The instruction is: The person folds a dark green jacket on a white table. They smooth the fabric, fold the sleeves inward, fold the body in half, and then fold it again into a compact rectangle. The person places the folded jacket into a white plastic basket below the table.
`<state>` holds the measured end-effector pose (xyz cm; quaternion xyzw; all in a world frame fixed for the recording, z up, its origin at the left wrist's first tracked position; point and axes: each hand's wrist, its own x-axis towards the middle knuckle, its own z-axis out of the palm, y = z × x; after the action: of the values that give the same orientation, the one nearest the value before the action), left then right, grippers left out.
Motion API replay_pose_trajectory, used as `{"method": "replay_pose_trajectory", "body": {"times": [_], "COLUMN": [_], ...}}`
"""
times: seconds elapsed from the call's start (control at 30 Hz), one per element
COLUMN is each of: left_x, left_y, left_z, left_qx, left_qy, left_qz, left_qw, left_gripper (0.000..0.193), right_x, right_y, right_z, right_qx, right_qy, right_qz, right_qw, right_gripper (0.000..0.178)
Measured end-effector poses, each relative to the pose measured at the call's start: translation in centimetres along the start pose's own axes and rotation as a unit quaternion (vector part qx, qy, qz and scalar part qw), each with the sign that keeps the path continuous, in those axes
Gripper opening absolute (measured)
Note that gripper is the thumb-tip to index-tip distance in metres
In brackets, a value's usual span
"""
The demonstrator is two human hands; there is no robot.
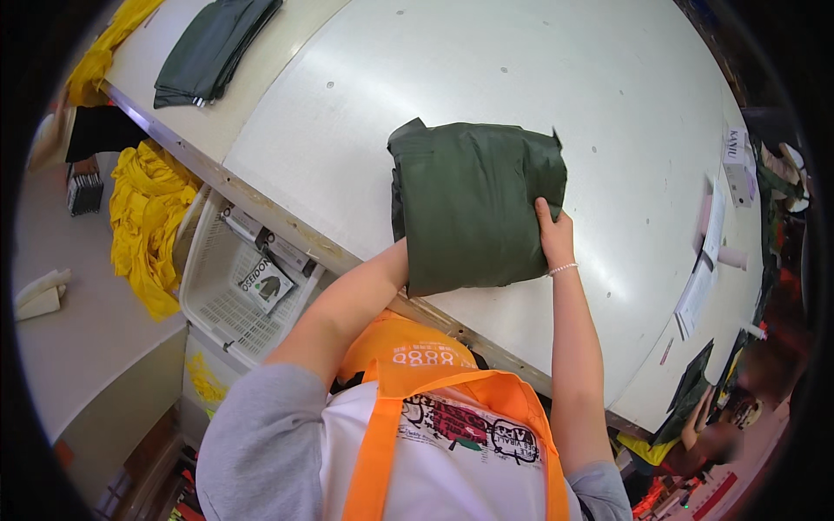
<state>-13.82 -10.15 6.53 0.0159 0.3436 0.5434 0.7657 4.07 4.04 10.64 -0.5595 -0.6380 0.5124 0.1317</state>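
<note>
A thick folded bundle of dark green fabric (473, 200) is in front of me over the white table (608, 260), its smooth, slightly shiny face toward me. My right hand (554, 234) grips its right side, thumb lying on the near face and fingers mostly hidden behind it. On the other side, my left forearm (360, 282) reaches to the bundle's lower left edge. My left hand is out of sight behind the fabric, so its fingers do not show.
Another dark green folded stack (213, 52) lies far left. Beside the table edge are a white plastic basket (204, 291) holding flat packages and a yellow cloth pile (148, 217). Papers (699, 278) and a small white box (738, 165) lie right. Another person's arm (100, 130) shows far left.
</note>
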Motion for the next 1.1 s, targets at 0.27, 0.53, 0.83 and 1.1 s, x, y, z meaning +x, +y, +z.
{"method": "replay_pose_trajectory", "body": {"times": [0.27, 0.53, 0.83, 1.1], "left_x": [-9.1, -7.3, -4.0, -1.6], "left_y": [2.4, -4.5, 11.0, 13.9], "left_z": [-0.9, -4.2, -1.2, 0.8], "left_qx": [-0.098, 0.461, 0.175, 0.229], "left_qy": [0.102, 0.365, 0.329, 0.212], "left_qz": [0.052, 0.096, 0.068, 0.154], "left_qw": [0.989, 0.803, 0.925, 0.937], "left_gripper": [0.047, 0.067, 0.059, 0.038], "right_x": [-1.4, -2.5, 11.4, 9.2], "right_y": [2.0, -0.1, -0.7, -4.6], "right_z": [0.1, 0.5, -1.0, -3.4], "right_qx": [0.056, -0.305, 0.065, 0.11], "right_qy": [0.093, 0.044, -0.114, -0.128], "right_qz": [-0.155, -0.063, 0.066, -0.039], "right_qw": [0.982, 0.949, 0.989, 0.985], "right_gripper": [0.048, 0.076, 0.071, 0.044]}}
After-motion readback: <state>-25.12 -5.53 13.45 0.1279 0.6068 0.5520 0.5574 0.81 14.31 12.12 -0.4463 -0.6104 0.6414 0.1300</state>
